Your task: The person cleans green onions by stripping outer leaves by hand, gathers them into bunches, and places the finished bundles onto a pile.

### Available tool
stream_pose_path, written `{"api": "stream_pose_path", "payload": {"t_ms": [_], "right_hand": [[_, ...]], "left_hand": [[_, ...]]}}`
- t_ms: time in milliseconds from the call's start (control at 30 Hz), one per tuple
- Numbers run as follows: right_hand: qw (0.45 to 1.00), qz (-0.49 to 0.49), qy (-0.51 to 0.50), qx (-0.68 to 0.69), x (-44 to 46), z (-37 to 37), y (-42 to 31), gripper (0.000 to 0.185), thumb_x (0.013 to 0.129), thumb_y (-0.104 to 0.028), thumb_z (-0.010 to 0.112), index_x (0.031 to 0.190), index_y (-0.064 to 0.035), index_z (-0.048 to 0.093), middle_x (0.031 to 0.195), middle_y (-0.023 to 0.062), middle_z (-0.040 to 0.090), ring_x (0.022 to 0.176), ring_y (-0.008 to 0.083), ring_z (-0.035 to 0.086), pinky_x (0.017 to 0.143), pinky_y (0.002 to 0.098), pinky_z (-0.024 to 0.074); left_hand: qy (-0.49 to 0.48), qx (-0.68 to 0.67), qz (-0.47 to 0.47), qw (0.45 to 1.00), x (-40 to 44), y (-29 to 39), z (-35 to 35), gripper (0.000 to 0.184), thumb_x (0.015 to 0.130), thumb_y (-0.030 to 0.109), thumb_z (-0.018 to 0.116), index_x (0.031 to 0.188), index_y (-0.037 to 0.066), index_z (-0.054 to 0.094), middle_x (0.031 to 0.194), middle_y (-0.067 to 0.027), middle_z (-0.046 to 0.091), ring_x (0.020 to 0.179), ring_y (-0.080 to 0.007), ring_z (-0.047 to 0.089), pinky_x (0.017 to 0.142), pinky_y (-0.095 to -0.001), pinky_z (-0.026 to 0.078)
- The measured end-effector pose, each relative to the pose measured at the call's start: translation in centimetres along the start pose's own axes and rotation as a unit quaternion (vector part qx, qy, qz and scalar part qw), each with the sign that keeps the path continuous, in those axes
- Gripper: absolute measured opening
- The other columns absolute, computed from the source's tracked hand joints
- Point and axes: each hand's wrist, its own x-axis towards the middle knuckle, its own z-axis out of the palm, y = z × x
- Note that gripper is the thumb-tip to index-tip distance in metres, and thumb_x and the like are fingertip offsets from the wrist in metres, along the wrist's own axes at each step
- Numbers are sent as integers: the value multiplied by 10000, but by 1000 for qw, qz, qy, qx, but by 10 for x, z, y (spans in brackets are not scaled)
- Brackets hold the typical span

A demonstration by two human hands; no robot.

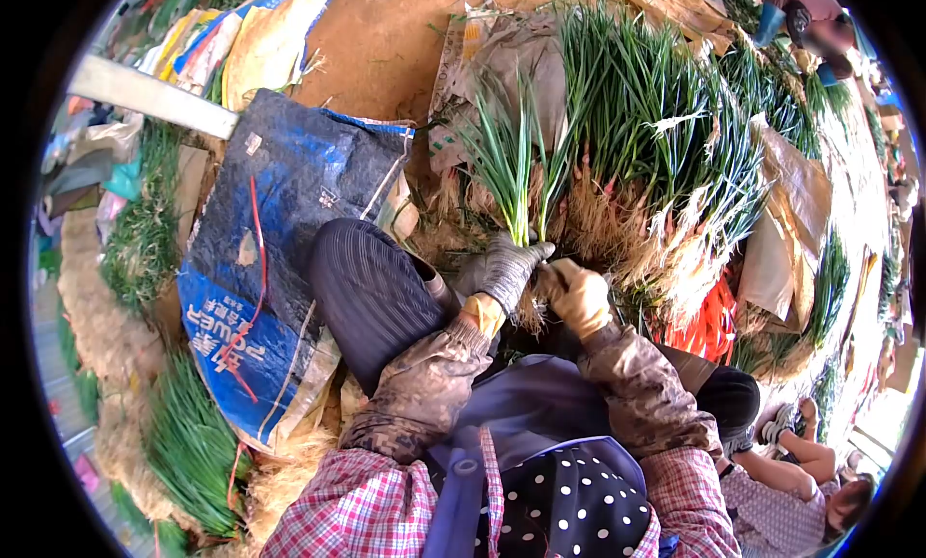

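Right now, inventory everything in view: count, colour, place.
scallion bunch: one, green, in left hand
scallion heaps: several, green, ahead and both sides
printed sack: one, blue and black, left side
plastic strips: many, red, right side
wrapping sheet: one, tan, far right
beam: one, white, upper left
other people: at least two, mixed colours, right
knees: two, dark, left and right
left hand: one, grey glove, around bunch
right hand: one, yellow glove, beside left hand

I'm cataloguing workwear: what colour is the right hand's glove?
The right glove is yellowish tan, shown in the head view.
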Motion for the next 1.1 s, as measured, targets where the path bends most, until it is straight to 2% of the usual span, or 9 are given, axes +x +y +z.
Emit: {"api": "stream_pose_path", "payload": {"t_ms": [67,167,267,400,600,667,800,933,1100], "right_hand": [[973,146,12,180,13,-2,0,531,892,-500,526,1026,9,596,776,189,644,693,302,631,659,390,490],[768,358,-68,527,48,3,12,548,899,-510,517,1077,0,605,948,113,653,713,195,634,661,344,523],[643,263,-126,708,66,30,36,421,889,-417,586,1050,-30,616,891,79,658,648,158,621,598,296,534],[684,324,-19,654,65,37,28,178,824,-143,701,934,-20,633,788,58,659,642,146,617,574,262,521],[892,248,166,339,49,50,8,291,826,-189,699,982,53,659,791,101,673,684,130,586,654,256,476],[878,312,115,345,48,70,36,284,804,-195,708,938,53,674,759,101,672,664,140,588,647,259,473],[837,452,-43,304,43,64,49,247,785,-205,691,887,19,698,739,124,675,581,185,598,578,307,488],[937,198,-286,-8,21,78,90,405,829,-344,671,1077,-29,622,870,139,676,783,260,661,663,379,526],[968,233,72,-57,103,8,29,496,809,-408,678,1169,-80,584,1001,123,672,879,236,660,817,355,520]], "left_hand": [[-25,-99,-38,994,-3,-3,3,269,711,183,791,836,0,639,676,-66,629,554,-135,560,488,-274,446],[-79,-79,-94,989,1,-13,3,136,778,139,716,804,35,632,621,-35,615,432,-103,504,386,-247,381],[-113,-105,-112,982,-12,4,0,123,795,145,694,766,53,617,593,-27,598,397,-100,485,354,-241,361],[-133,-131,-79,979,-10,-3,2,188,803,206,691,724,61,602,558,-26,576,386,-110,487,342,-244,355],[1,-84,-14,996,11,-41,15,251,763,239,735,758,13,625,604,-55,601,468,-135,537,425,-279,405],[22,67,13,997,-20,9,1,231,769,189,731,815,-16,633,656,-47,620,549,-115,563,487,-285,446],[-13,-118,-30,992,-5,-32,14,165,773,64,714,874,-15,610,679,-43,616,539,-117,556,486,-251,460],[-31,-198,-53,978,-6,-18,7,181,779,63,711,887,-18,591,706,-54,617,537,-127,554,488,-253,469],[-25,-71,-88,993,-6,-9,-4,330,727,207,773,887,-15,590,677,-71,611,533,-164,564,496,-306,475]]}}
